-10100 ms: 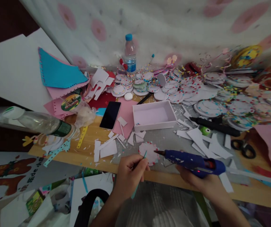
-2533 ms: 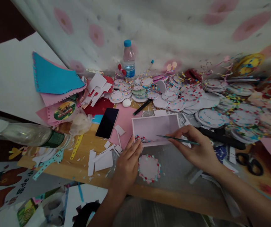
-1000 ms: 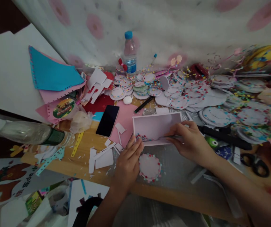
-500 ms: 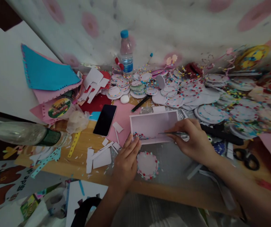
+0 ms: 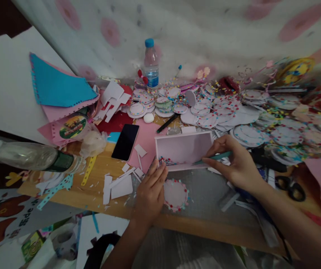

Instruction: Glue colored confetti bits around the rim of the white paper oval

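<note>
A white open box point(image 5: 183, 144) lies in front of me, with small red and blue beads point(image 5: 166, 161) in its left corner. My left hand point(image 5: 152, 186) rests at the box's lower left corner, fingertips on its edge, fingers together. In my right hand point(image 5: 230, 160) a teal pointed tool point(image 5: 220, 155), perhaps tweezers, is pinched, its tip inside the box near the front wall. Just below the box is a white paper disc point(image 5: 175, 194) edged with red and blue beads, beside my left hand.
Decorated discs point(image 5: 205, 108) are piled along the back. A phone point(image 5: 125, 142), paper scraps point(image 5: 121, 186) and a lying bottle point(image 5: 34, 155) are on the left. Black scissors point(image 5: 291, 188) lie at the right; a water bottle point(image 5: 151, 67) stands behind.
My right hand has turned and shifted slightly right, so the tool's teal side shows and its tip is lower in the box. My left hand stays at the corner. The view has shifted slightly.
</note>
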{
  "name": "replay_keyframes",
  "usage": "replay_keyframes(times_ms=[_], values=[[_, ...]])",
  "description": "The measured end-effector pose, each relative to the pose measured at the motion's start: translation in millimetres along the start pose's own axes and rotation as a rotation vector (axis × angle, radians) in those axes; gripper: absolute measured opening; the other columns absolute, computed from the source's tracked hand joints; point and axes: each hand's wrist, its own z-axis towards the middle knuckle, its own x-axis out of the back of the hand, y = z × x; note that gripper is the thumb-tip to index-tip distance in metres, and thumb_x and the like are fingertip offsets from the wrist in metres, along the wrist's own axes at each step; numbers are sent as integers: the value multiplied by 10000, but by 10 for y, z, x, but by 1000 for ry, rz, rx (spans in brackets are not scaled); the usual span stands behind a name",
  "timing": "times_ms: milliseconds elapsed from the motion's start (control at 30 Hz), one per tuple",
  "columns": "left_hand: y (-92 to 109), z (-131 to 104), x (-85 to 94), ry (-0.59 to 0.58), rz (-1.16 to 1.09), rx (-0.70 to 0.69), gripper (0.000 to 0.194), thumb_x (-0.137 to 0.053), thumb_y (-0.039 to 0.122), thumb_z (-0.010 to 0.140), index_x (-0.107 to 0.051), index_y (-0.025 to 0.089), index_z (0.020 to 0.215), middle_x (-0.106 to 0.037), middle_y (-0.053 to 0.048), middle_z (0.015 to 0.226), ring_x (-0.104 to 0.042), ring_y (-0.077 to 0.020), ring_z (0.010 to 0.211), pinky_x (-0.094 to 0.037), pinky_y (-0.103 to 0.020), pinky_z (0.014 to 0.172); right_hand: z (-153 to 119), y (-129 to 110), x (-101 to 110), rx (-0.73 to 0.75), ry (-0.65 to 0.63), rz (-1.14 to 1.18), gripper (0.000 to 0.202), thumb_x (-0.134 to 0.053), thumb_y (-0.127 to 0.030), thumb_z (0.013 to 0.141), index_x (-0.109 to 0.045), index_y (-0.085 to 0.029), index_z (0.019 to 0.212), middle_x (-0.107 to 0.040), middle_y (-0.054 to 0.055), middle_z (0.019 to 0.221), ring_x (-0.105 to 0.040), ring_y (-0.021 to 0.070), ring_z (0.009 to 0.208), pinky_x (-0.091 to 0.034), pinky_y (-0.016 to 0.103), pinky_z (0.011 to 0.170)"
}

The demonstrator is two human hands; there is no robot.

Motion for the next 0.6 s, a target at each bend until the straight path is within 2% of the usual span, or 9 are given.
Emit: replay_keyframes(times_ms=[100, 233, 367, 500, 600], values=[[4, 8, -5, 0, -7, 4, 594, -398, -49, 853, -421, 177, 1401, -546, -87, 1368, -361, -230, 1378, -450, -478, 1061, -11, 7, -1, 21, 25, -56, 206, -668, -262, 796, -474, -258, 868, -610, -5, 762, -614, 197, 687, -480, 342, 648], [-5, 17, -8, 7, -9, 1, 592, -398, -43, 855, -424, 184, 1401, -555, -84, 1359, -373, -229, 1372, -455, -473, 1058, -16, 19, -118, 175, -68, -288, 174, -623, -203, 815, -473, -255, 885, -615, 7, 760, -594, 220, 737, -450, 365, 699], [-18, 15, 1, -7, -5, -2, 589, -390, -30, 864, -412, 189, 1410, -549, -82, 1366, -359, -231, 1380, -453, -478, 1059, 13, 43, -213, 267, -131, -393, 183, -573, -143, 823, -436, -248, 884, -628, 4, 761, -604, 209, 726, -435, 365, 749], [-17, 10, 9, -7, -2, -3, 577, -386, -20, 868, -416, 185, 1407, -559, -88, 1355, -363, -231, 1378, -464, -473, 1050, 34, 70, -184, 314, -150, -483, 194, -548, -109, 808, -421, -243, 867, -631, -13, 731, -611, 199, 668, -402, 413, 848], [-11, 15, 12, -9, -10, -3, 578, -390, -23, 867, -417, 187, 1404, -565, -88, 1349, -372, -232, 1372, -470, -476, 1043, 26, 68, -148, 315, -115, -521, 198, -550, -114, 805, -422, -249, 870, -630, -20, 729, -607, 197, 639, -391, 433, 873]])
